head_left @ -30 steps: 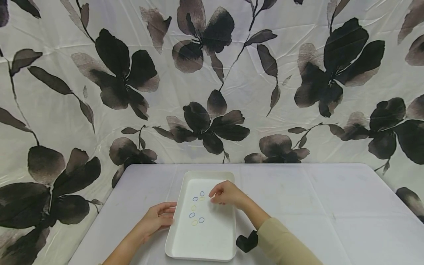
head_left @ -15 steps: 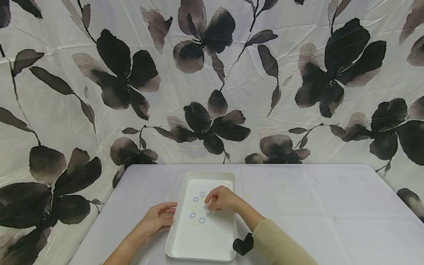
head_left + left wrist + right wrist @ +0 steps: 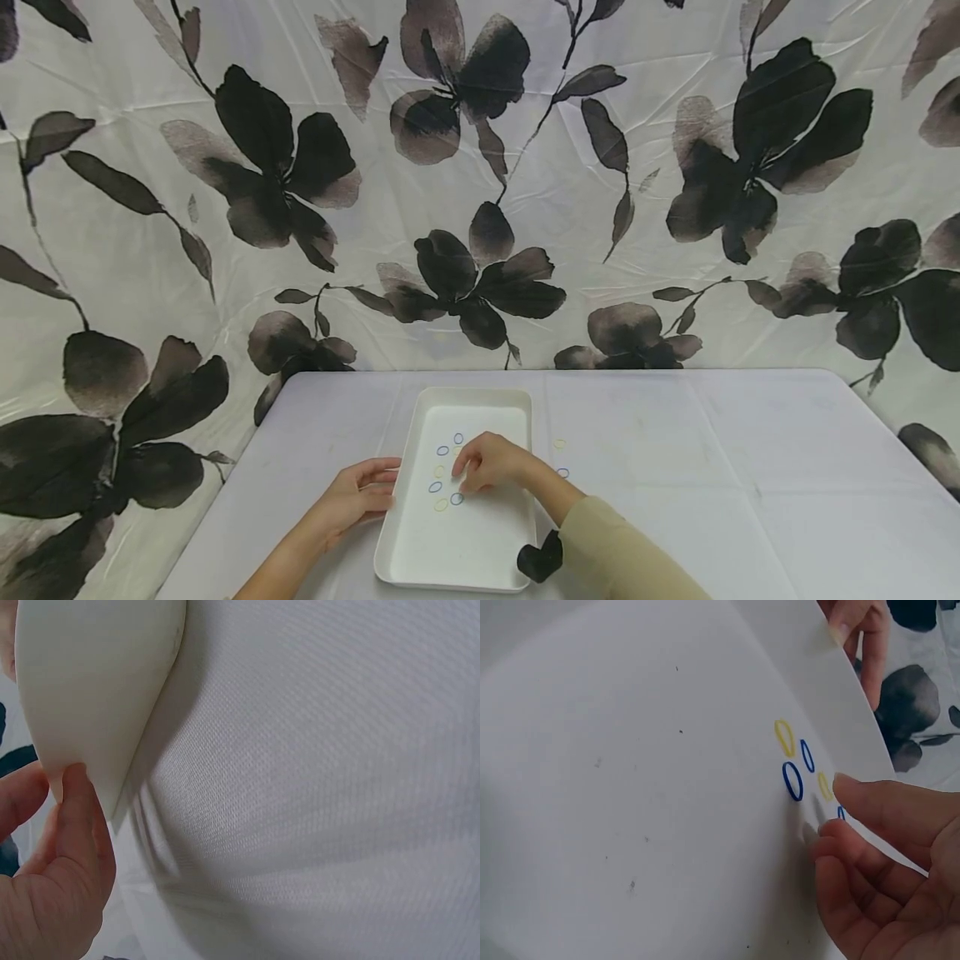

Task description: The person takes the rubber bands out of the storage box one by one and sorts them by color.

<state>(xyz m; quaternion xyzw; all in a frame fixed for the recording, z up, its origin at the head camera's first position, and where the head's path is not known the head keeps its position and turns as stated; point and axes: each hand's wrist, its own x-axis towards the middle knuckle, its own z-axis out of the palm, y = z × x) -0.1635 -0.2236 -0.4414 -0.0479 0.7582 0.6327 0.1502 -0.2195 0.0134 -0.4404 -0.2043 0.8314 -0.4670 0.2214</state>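
1. The white tray (image 3: 457,567) is steadied at its left rim by the left hand (image 3: 358,493); in the left wrist view a fingertip is seen pressed against the tray's edge, the fingers loosely bent rather than clamped round it.
2. The right hand (image 3: 487,462) is held low over the tray floor, fingers curled together above a blue rubber band (image 3: 456,498). Whether the band is pinched cannot be told — in the right wrist view the fingertips (image 3: 840,825) are seen just beside it.
3. Judged from how things lie, two bands are out on the table (image 3: 712,467) to the right of that hand, a yellow one (image 3: 558,444) and a blue one (image 3: 563,472); about six small bands are left in the tray, just left of the fingers.
4. Bands under the right hand are hidden, so the count is uncertain — the yellow ones are faint against the white.
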